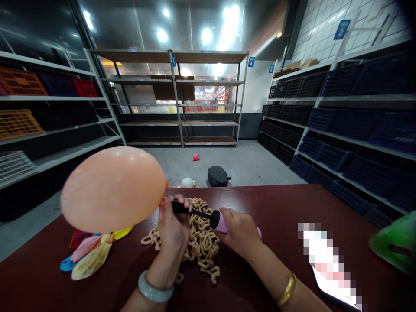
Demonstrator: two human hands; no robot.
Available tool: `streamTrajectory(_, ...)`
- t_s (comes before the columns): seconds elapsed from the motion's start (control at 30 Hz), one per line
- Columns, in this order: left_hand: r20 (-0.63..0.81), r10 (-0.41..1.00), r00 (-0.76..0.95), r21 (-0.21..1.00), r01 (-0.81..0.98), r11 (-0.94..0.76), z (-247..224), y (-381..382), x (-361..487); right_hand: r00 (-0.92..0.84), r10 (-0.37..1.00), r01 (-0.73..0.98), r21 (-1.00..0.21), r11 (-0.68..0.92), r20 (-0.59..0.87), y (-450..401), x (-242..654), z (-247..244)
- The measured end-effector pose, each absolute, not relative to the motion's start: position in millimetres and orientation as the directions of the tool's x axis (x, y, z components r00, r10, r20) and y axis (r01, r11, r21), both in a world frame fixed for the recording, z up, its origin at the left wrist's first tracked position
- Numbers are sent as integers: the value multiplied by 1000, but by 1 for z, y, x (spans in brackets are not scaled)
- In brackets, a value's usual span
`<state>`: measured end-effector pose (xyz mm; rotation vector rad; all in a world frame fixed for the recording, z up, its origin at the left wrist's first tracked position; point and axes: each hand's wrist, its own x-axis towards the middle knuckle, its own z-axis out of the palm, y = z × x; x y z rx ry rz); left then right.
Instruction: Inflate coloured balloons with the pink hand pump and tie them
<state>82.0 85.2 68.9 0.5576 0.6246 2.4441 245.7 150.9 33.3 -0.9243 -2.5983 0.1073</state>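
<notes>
A large peach-orange balloon (113,190), swollen with air, hangs over the left side of the table. My left hand (173,229) is closed where the balloon's neck meets the black nozzle end of a hand pump (203,214). Around the pump's pinkish-purple part my right hand (238,232) is wrapped, with a stretch of black rod showing between the hands. Beneath them lies a heap of beige, chain-like loops (204,242). Several limp balloons (92,253) in yellow, pink, blue and red lie below the inflated one.
The dark red table (269,212) carries a blurred-out flat device (331,268) and a green object (394,242) at right. Beyond it, a dark bag (217,176), a white ball-like item (187,183) and a pink item (196,157) lie on the floor. Crate-filled shelves line both sides.
</notes>
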Motion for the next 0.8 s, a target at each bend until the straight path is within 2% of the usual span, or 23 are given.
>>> streamTrajectory(0.17,230,699,-677,566,-491,-662,57,90,120,-696,619,587,-208,783,364,146,243,37)
streamTrajectory(0.37,238,715,-657,603,-477,-640,55,91,128,-690,607,556,-248,793,394,144,240,38)
streamTrajectory(0.53,237,645,-727,625,-394,-674,64,91,104,-711,594,518,-291,804,376,144,235,35)
streamTrajectory(0.63,212,554,-805,612,-332,-718,74,86,71,-723,593,532,-263,805,354,145,235,35)
streamTrajectory(0.8,275,494,-825,568,-274,-776,89,73,25,-729,587,551,-207,809,353,146,241,36)
